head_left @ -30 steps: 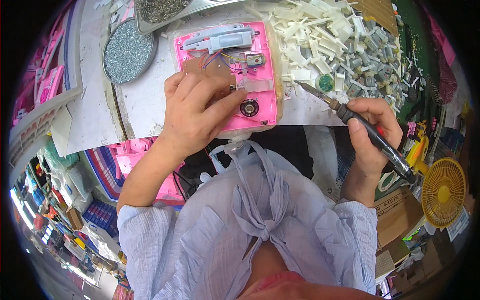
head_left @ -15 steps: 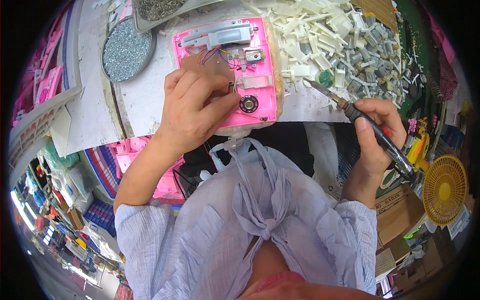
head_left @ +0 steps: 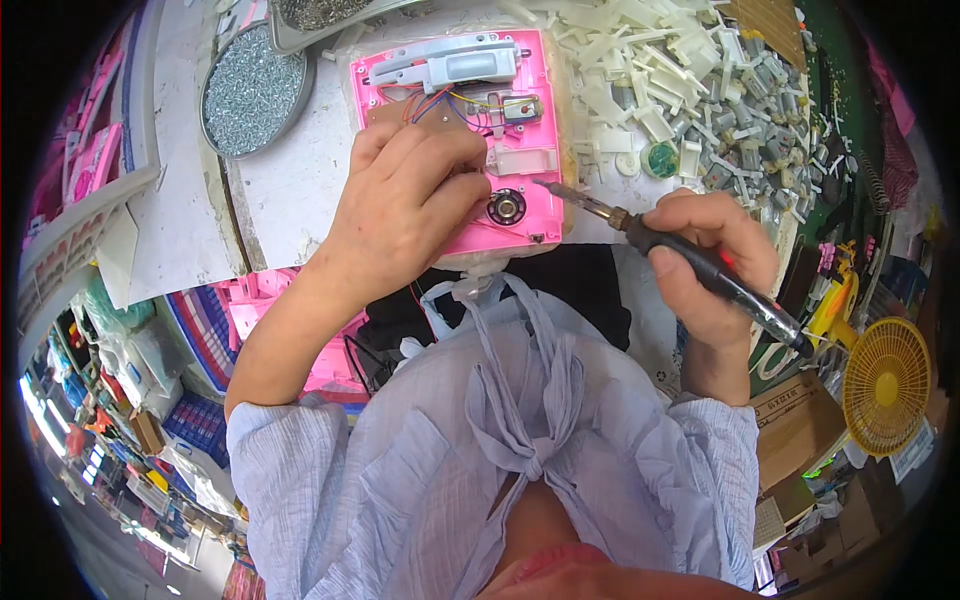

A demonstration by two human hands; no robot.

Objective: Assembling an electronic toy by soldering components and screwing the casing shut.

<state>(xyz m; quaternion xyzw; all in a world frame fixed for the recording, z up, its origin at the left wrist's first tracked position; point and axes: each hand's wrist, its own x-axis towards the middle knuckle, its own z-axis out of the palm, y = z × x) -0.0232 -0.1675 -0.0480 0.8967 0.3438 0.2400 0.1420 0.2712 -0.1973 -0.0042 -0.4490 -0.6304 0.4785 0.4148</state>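
A pink plastic housing (head_left: pixel 548 75) lies on the table's front edge, holding a brown circuit board (head_left: pixel 440 117), thin coloured wires, a small motor (head_left: pixel 518 110), a grey-blue plastic part (head_left: pixel 470 68) and a round black speaker (head_left: pixel 506 207). My left hand (head_left: pixel 400 200) rests over the housing's left side, its fingers pinched together just left of the speaker; what they hold is hidden. In my right hand (head_left: pixel 715 260) is a black-handled soldering iron (head_left: pixel 690 262), its tip over the housing's right part, above and right of the speaker.
White plastic parts (head_left: pixel 610 70) and small grey motors (head_left: pixel 740 140) are heaped at the right of the table. A round tray of small screws (head_left: pixel 255 95) stands at the left, beside a metal tray (head_left: pixel 330 12). At the far right is a yellow fan (head_left: pixel 886 388).
My right hand has brought the soldering iron left, from beside the white parts to over the housing. My left hand stays pinched near the speaker, and the view has shifted slightly.
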